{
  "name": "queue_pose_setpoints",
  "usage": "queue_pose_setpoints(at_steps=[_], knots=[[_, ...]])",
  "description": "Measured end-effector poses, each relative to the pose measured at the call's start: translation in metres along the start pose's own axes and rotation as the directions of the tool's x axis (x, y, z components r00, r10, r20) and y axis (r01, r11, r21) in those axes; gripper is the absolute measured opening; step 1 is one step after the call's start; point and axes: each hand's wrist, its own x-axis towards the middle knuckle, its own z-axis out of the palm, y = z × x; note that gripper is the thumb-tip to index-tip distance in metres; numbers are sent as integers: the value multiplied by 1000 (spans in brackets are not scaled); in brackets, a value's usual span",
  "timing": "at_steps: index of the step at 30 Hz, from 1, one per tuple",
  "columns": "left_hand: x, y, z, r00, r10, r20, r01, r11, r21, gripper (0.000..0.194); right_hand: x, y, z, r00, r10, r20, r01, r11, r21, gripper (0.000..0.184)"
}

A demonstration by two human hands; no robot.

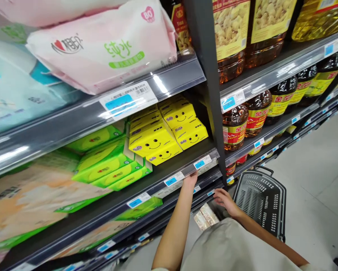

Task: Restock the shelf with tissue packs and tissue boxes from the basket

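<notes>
My left hand [190, 181] reaches up to the clear price rail [169, 183] of a grocery shelf, and its fingers are hidden behind the rail. Above it are stacked yellow smiley-face boxes [163, 135] and green packs [107, 165]. My right hand [225, 201] hangs lower with its fingers spread, holding nothing. It is just above pale wrapped packets [205, 216] low down by the shelf end. A black plastic shopping basket [259, 199] stands to the right of that hand.
Pink and pale blue soft packs [101, 49] fill the shelf above. Bottles of cooking oil [256, 113] and jars of nuts stand on shelves to the right, beyond a dark upright post [207, 64]. A pale tiled floor [315, 188] lies to the right.
</notes>
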Motion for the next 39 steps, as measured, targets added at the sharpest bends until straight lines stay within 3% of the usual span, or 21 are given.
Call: queue_pose_setpoints(at_steps=[5,10,17,21,24,27,29,33,36,39], knots=[[-4,-8,0,989,74,-129,-91,987,-131,36,4,7,1,998,57,39,-53,995,-85,57],[-5,-15,2,981,74,-178,-115,966,-232,20,6,15,-6,986,151,73,-134,972,-195,54],[-1,-17,0,981,9,-193,-70,946,-316,9,8,29,-37,958,282,43,-253,911,-325,58],[-24,-24,-17,978,-62,-201,-16,930,-366,10,14,36,-52,952,306,23,-270,872,-409,59],[-66,-40,-56,973,-108,-202,13,907,-421,7,14,44,-56,944,328,22,-276,825,-493,57],[-119,-70,-118,942,-172,-287,2,861,-508,4,7,56,-56,927,373,23,-285,745,-603,52],[-155,-96,-166,890,-239,-388,-37,810,-585,7,-2,67,-56,912,410,13,-290,667,-686,48],[-217,-156,-253,732,-390,-559,-187,674,-715,12,-14,99,-57,878,477,-40,-274,432,-859,36],[-249,-204,-297,637,-486,-598,-293,565,-771,10,-9,137,-59,864,495,-93,-221,206,-953,26],[-267,-249,-323,575,-566,-591,-357,477,-804,13,16,186,-63,875,473,-106,-123,6,-992,19]])
